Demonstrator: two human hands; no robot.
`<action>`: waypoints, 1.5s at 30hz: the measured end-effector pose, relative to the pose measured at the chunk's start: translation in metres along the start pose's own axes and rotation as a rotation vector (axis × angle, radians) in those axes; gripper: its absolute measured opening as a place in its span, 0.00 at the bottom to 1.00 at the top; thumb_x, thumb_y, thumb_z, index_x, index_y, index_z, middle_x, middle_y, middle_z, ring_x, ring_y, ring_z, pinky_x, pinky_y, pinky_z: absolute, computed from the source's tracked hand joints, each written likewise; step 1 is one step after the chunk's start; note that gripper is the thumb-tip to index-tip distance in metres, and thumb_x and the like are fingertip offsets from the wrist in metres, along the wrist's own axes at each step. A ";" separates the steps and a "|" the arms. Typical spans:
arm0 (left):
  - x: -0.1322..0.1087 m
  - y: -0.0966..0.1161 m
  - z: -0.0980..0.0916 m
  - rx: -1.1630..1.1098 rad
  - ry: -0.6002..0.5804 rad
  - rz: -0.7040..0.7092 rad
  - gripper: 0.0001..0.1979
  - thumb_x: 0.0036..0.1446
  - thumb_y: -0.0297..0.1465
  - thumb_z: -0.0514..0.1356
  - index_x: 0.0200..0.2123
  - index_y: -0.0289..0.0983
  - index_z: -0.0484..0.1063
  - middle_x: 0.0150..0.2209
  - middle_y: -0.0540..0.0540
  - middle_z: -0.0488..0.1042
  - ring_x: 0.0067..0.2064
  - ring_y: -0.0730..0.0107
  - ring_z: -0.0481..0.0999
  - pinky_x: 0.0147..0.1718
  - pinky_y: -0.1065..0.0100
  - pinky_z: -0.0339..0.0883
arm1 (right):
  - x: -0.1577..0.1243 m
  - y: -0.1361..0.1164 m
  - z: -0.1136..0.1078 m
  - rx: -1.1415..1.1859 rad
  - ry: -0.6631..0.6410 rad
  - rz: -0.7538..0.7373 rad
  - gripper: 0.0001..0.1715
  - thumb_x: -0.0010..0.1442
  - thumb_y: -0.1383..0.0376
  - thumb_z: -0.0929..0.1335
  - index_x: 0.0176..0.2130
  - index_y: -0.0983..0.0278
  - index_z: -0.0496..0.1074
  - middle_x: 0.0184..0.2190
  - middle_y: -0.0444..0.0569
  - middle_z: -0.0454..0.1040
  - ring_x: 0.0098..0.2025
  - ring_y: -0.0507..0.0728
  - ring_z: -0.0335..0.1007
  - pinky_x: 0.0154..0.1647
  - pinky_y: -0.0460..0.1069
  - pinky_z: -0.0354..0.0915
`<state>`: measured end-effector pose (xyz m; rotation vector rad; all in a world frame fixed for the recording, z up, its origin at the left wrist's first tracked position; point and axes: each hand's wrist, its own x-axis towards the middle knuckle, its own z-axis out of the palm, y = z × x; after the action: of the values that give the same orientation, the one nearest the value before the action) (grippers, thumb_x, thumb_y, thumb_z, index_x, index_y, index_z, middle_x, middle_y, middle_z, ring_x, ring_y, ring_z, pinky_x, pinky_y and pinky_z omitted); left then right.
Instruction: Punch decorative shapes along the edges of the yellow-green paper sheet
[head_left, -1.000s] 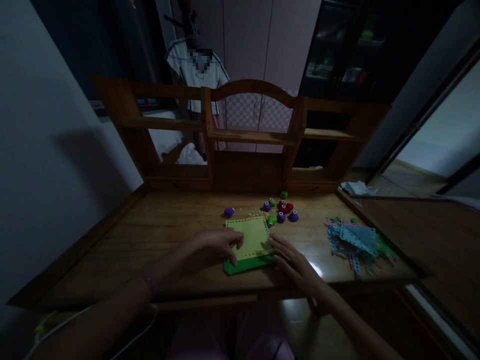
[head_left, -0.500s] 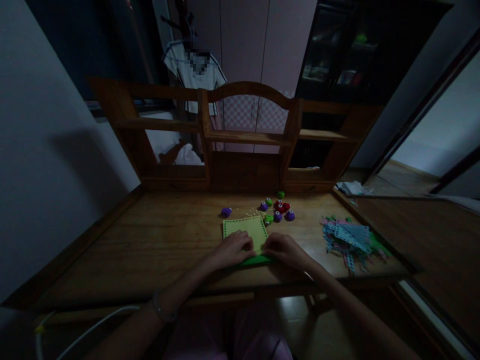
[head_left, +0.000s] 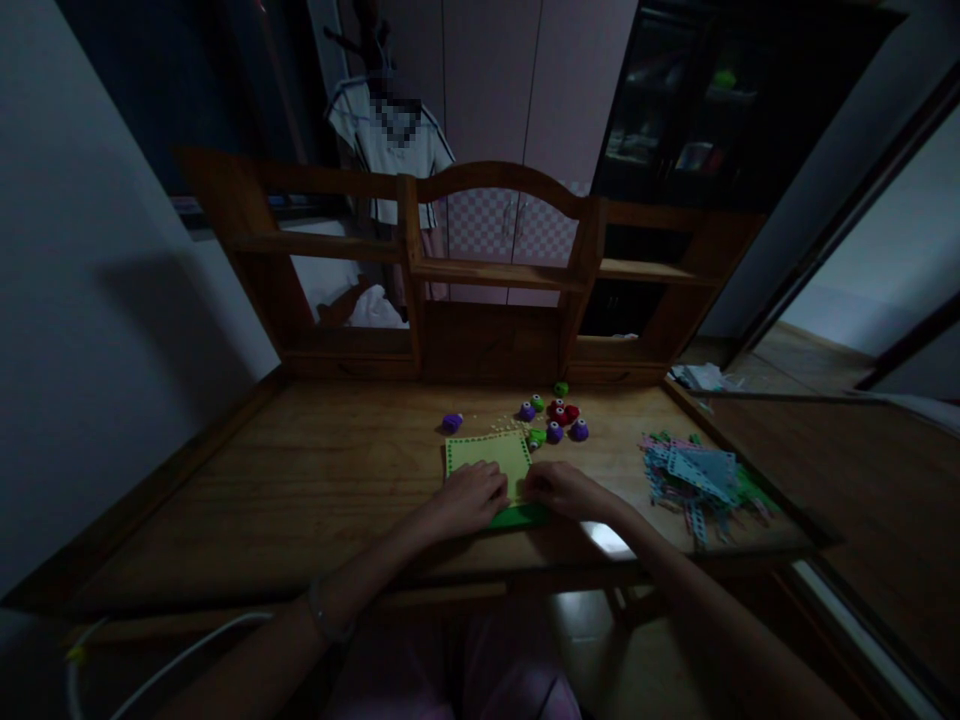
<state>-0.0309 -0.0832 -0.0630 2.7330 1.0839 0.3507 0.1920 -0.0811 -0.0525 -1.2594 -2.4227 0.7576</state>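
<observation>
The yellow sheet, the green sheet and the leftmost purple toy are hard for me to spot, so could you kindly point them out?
Yellow sheet (head_left: 498, 450): head view, on its bare upper middle.
Green sheet (head_left: 520, 516): head view, on its exposed near strip.
Purple toy (head_left: 451, 424): head view, on its body.

I saw 2 bare hands, left hand (head_left: 472, 497) and right hand (head_left: 566, 490); forearms (head_left: 660, 555) bare too. 1 thin, pale bracelet (head_left: 316, 606) ringed the left one. Dull pink cloth (head_left: 517, 665) covered the legs, 1 dark line (head_left: 549, 695) low on it. Bracelet details were too dim.
</observation>
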 end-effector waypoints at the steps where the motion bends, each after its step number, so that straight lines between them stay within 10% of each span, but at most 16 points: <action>1: -0.001 0.001 0.000 0.011 0.004 0.004 0.11 0.62 0.38 0.50 0.35 0.38 0.67 0.36 0.47 0.68 0.40 0.65 0.67 0.39 0.65 0.60 | 0.000 0.000 0.000 -0.008 0.003 -0.003 0.05 0.55 0.69 0.66 0.34 0.66 0.73 0.29 0.47 0.74 0.29 0.51 0.67 0.29 0.44 0.57; 21: -0.023 -0.002 0.001 -0.018 0.154 0.187 0.15 0.62 0.33 0.50 0.50 0.51 0.68 0.45 0.46 0.63 0.44 0.66 0.65 0.42 0.65 0.60 | -0.002 -0.004 0.004 -0.133 0.045 0.026 0.05 0.56 0.68 0.66 0.35 0.65 0.72 0.31 0.48 0.74 0.31 0.52 0.67 0.30 0.44 0.55; 33: -0.032 0.005 -0.017 0.134 0.006 0.261 0.24 0.57 0.30 0.53 0.58 0.47 0.59 0.53 0.41 0.61 0.52 0.55 0.61 0.51 0.54 0.56 | -0.001 -0.006 0.004 -0.089 0.067 0.019 0.04 0.55 0.68 0.67 0.33 0.65 0.72 0.29 0.47 0.73 0.30 0.52 0.67 0.30 0.45 0.58; 39: -0.037 0.007 -0.017 0.076 0.031 0.214 0.19 0.61 0.37 0.50 0.56 0.47 0.62 0.56 0.43 0.60 0.55 0.56 0.60 0.54 0.53 0.53 | -0.029 -0.034 0.002 -0.070 0.522 -0.038 0.15 0.64 0.66 0.59 0.48 0.60 0.69 0.50 0.53 0.67 0.49 0.58 0.65 0.47 0.52 0.64; 45: -0.036 0.002 -0.017 0.082 0.015 0.252 0.23 0.61 0.39 0.50 0.59 0.48 0.58 0.58 0.42 0.59 0.55 0.54 0.61 0.54 0.51 0.53 | -0.059 -0.046 0.026 -0.413 0.398 -0.228 0.25 0.59 0.69 0.63 0.56 0.58 0.65 0.62 0.53 0.56 0.59 0.64 0.56 0.56 0.63 0.58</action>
<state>-0.0596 -0.1081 -0.0511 2.9511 0.7729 0.3701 0.1822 -0.1595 -0.0483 -1.1059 -2.3873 -0.0628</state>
